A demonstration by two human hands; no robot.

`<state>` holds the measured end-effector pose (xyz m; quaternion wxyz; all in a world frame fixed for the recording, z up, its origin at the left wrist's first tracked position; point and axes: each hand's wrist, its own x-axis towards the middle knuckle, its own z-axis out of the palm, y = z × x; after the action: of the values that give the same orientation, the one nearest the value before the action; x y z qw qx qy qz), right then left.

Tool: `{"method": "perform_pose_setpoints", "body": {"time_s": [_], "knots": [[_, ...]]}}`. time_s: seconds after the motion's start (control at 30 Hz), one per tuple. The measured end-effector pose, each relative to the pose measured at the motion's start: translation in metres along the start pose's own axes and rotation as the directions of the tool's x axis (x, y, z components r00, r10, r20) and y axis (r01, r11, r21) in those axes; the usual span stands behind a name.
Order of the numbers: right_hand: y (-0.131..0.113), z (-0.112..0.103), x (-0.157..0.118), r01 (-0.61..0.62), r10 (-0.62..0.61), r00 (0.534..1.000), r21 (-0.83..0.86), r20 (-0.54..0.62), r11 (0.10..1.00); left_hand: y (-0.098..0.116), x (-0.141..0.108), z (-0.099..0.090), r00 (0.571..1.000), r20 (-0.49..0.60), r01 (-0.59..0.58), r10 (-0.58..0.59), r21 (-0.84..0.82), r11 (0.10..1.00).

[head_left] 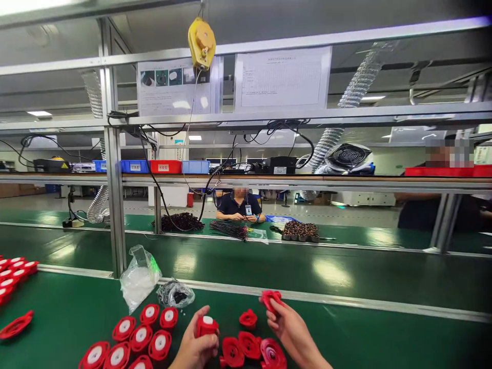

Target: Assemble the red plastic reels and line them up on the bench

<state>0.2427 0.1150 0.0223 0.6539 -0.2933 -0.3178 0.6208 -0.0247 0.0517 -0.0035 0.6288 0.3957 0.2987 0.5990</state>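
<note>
My left hand [198, 341] is closed around a red plastic part with a white disc on top [207, 322], held upright just above the green bench. In my right hand [289, 328] is a red plastic cover [271, 299], pinched between thumb and fingers and raised over the bench. Several open red parts [249, 344] lie between and below my hands, with one small red part [248, 319] standing a little behind them. To the left of my left hand stands a group of red parts with white discs [140, 337].
A bag of white pieces [140, 279] and a bag of small black pieces [176, 293] lie behind the red group. More red parts [15, 274] sit at far left. A metal post [112, 200] rises there. A co-worker [240, 205] sits across the line. A yellow balancer [202, 43] hangs above.
</note>
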Motion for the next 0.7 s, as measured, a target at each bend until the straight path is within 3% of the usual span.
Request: {"method": "perform_pose_setpoints", "body": {"time_s": [0.17,0.3,0.53,0.6,0.7], "knots": [[0.026,0.039,-0.046,-0.008,0.019,0.986,-0.065,0.167,0.998,-0.013,-0.001,-0.001,0.997,0.068,-0.048,0.038,0.148,0.988],[0.045,0.051,-0.066,-0.061,0.065,0.981,-0.024,0.182,0.998,-0.017,-0.003,-0.001,0.989,0.088,-0.139,0.119,0.266,0.954],[0.048,0.045,-0.061,-0.32,0.293,0.939,0.148,0.18,0.936,-0.009,-0.007,0.003,0.998,-0.017,0.069,-0.067,0.083,0.994],[0.046,0.045,-0.062,-0.308,0.286,0.943,0.118,0.173,0.944,-0.009,-0.008,0.003,0.998,0.002,0.065,-0.066,0.128,0.99],[0.049,0.042,-0.068,-0.148,0.155,0.971,-0.048,0.185,0.988,-0.01,-0.011,0.004,0.997,0.074,0.008,-0.029,0.272,0.962]]}}
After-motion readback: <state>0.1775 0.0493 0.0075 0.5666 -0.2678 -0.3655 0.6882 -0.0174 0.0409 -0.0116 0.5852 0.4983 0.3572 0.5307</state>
